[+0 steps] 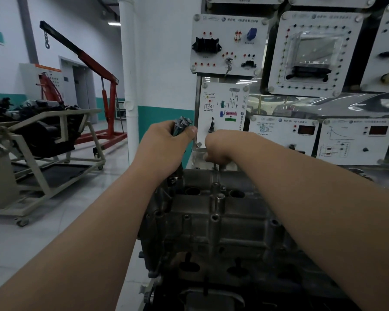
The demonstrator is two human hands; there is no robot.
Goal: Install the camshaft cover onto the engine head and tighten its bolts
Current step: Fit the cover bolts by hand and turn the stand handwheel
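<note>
A grey metal camshaft cover (pixel 216 223) lies on top of the engine in front of me, with several open bolt holes along its ribs. My left hand (pixel 166 144) is raised above the cover's far left corner and grips a bundle of several bolts (pixel 182 125), their heads sticking up past my thumb. My right hand (pixel 220 149) is curled over the cover's far edge and pinches a single bolt (pixel 215 165) that stands upright at a hole there. Most of that bolt is hidden by my fingers.
White training panels (pixel 229 44) with sockets and diagrams stand right behind the engine. A white pipe (pixel 128 75) runs down the wall corner. To the left are a red engine hoist (pixel 108 102) and a beige trolley (pixel 43 153) carrying another engine.
</note>
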